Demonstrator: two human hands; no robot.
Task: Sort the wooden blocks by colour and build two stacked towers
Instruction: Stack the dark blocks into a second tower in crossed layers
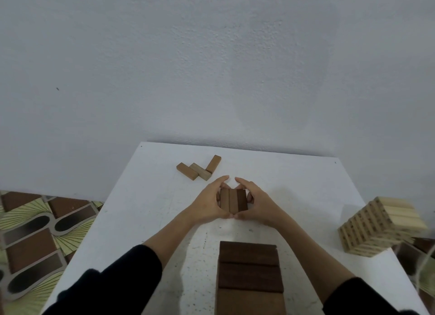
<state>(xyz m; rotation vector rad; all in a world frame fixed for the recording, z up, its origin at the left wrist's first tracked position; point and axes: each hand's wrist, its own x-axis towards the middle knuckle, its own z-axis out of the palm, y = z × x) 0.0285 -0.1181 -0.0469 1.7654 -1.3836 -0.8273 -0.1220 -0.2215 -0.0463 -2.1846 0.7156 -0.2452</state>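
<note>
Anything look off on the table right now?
Three loose blocks lie scattered at angles at the far left of the table, unstacked. Otherwise, both hands cup a neat row of three brown blocks.

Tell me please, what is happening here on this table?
A person is sorting wooden blocks and stacking them into towers. The left hand and the right hand together cup a row of three brown blocks on the white table. A dark brown tower stands nearest the camera, and a pale tower stands at the table's right edge. Three loose blocks lie farther back, not yet stacked.
</note>
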